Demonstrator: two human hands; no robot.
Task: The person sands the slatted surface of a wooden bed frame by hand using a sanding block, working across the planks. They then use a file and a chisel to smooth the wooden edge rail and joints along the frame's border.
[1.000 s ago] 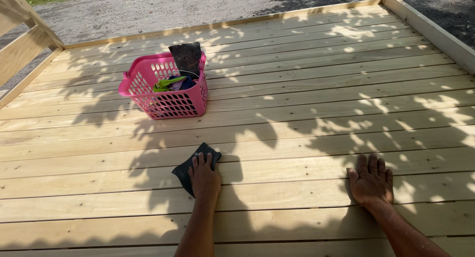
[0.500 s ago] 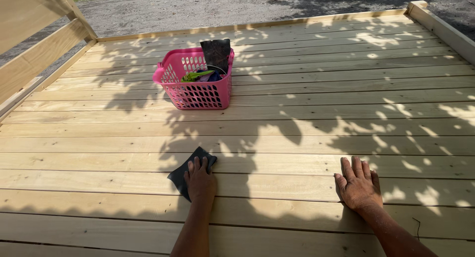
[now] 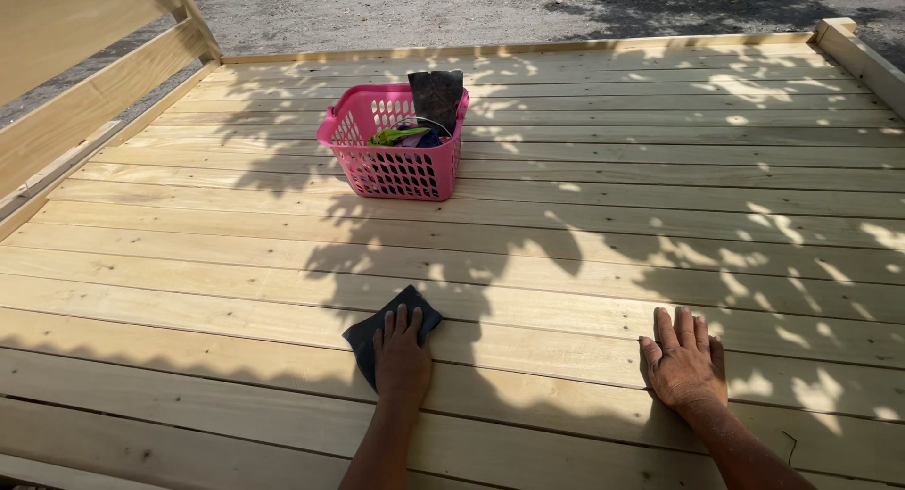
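Observation:
My left hand (image 3: 403,360) lies flat on a dark sanding sheet (image 3: 379,332), pressing it onto the pale wooden deck boards (image 3: 566,264). Most of the sheet shows to the left of my fingers. My right hand (image 3: 684,363) rests palm down on a bare board to the right, fingers spread, holding nothing. Both forearms reach in from the bottom edge.
A pink plastic basket (image 3: 391,165) stands farther out on the deck, holding a dark sheet upright and green and blue items. A wooden railing (image 3: 85,103) runs along the left side. A raised board (image 3: 863,56) edges the right. Gravel ground (image 3: 471,9) lies beyond.
The view has swung left and slightly back, so the basket and both hands sit farther right in the frame. The left hand stays on the sheet; the right hand stays flat.

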